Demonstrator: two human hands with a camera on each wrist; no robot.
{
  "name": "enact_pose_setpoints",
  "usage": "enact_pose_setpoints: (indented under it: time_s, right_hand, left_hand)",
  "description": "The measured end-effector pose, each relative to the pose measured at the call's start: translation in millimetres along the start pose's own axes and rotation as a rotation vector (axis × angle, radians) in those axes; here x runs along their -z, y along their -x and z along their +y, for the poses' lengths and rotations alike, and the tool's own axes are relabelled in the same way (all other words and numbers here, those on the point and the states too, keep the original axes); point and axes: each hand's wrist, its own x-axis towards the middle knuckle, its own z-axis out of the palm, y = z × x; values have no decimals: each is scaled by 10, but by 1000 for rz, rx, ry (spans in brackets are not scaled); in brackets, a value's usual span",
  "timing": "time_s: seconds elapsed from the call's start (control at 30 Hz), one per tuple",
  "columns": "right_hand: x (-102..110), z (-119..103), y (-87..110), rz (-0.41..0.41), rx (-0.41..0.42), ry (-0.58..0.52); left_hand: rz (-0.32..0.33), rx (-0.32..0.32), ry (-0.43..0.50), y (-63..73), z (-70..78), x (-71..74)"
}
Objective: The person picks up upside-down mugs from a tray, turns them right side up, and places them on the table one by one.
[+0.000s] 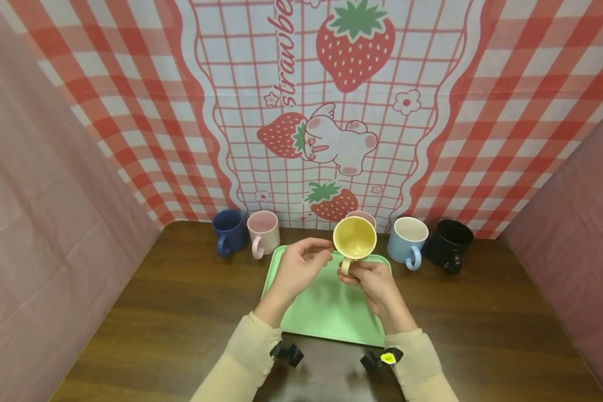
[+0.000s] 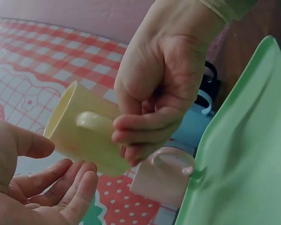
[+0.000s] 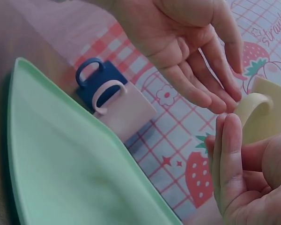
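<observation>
My right hand (image 1: 377, 285) holds a pale yellow mug (image 1: 354, 237) above the green tray (image 1: 326, 310), gripping it low down near its handle. The mug is tilted, so its inside faces me in the head view. Close to its left side is my left hand (image 1: 301, 268), thumb and fingers spread and loosely bent in the left wrist view. Whether its fingertips touch the mug, I cannot tell. Behind the yellow mug a pink mug (image 1: 364, 216) is mostly hidden in the head view; the left wrist view shows that pink mug (image 2: 164, 180) with its handle.
Along the back of the brown table (image 1: 181, 312) stand a dark blue mug (image 1: 229, 231) and a pink mug (image 1: 263, 231) on the left. A light blue mug (image 1: 407, 243) and a black mug (image 1: 449, 245) stand on the right. A strawberry-patterned cloth (image 1: 326, 139) hangs behind.
</observation>
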Motion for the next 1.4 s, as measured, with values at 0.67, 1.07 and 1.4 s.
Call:
enact_pose_setpoints:
  time_s: [0.67,1.07,1.4]
  right_hand:
    - [-87,64,15,-28,-45,-5]
    - [-118,46,38,-28,-26,11]
    - [-79,31,44,-49,7,86]
  left_hand:
    - [-28,99,-25,53,-18,-111]
    - [-61,168,94,53,-13,-134]
    - [-119,198,152,42,-41,-157]
